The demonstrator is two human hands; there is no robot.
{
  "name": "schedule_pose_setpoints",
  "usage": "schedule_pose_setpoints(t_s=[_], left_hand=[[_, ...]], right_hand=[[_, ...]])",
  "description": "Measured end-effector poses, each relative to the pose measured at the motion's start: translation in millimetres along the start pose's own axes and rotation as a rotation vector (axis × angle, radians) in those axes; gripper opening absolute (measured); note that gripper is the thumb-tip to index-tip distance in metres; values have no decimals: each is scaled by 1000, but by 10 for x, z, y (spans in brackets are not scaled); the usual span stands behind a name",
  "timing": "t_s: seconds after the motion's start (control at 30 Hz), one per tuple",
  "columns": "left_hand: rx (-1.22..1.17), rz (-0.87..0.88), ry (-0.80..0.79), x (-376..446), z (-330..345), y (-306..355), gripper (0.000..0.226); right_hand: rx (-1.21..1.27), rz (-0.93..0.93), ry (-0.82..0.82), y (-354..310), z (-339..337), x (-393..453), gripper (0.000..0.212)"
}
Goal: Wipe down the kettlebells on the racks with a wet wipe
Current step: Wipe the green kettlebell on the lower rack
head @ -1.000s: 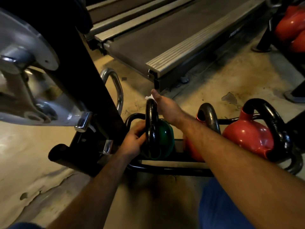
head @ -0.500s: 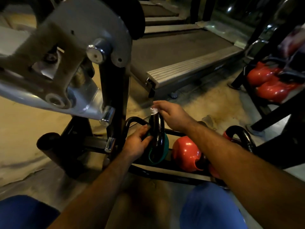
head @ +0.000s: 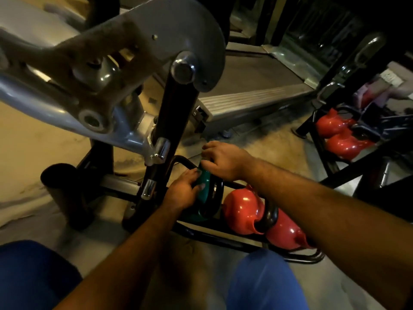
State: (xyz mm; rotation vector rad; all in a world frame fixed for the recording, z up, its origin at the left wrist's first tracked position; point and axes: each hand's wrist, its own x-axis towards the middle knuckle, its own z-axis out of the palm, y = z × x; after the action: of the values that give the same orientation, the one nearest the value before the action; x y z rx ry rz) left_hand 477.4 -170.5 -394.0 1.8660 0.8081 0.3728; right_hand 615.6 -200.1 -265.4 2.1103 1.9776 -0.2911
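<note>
One green kettlebell (head: 204, 186) sat at the left end of the low rack (head: 223, 241), with two red kettlebells (head: 242, 210) beside it. The left hand (head: 182, 193) gripped the green bell's body, fingers curled round it. The right hand (head: 221, 159) lay curled over its top; no wipe showed there, so its hold could not be told. Two more red bells (head: 339, 135) sat on a far rack (head: 324, 153).

green kettlebell (head: 204, 184) tipped over, handle now toward viewer
</note>
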Motion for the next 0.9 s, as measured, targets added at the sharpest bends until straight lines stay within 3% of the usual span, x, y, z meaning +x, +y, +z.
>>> schedule_pose_setpoints(t_s=[0.1,0.33,0.43,0.53,0.63,0.73,0.9], left_hand=[[-23,-5,6,-21,17,17,50],[-29,-42,78,-52,73,22,45],[-145,-102,110,-42,108,19,44],[-135,-90,98,-33,112,17,45],[-107,-50,103,-24,103,11,44],[-97,-48,88,-39,93,19,45],[-109,-70,101,-39,64,16,45]], right_hand=[[-260,-48,-90,-27,-42,48,53],[-580,-37,-334,-295,-72,289,72],[-479,-25,-410,-226,-133,382,73],[-409,-137,-381,-92,-144,363,87],[-423,-164,-360,-81,-129,267,74],[-358,-57,-341,-50,-176,317,50],[-386,-20,-389,-113,-182,384,52]])
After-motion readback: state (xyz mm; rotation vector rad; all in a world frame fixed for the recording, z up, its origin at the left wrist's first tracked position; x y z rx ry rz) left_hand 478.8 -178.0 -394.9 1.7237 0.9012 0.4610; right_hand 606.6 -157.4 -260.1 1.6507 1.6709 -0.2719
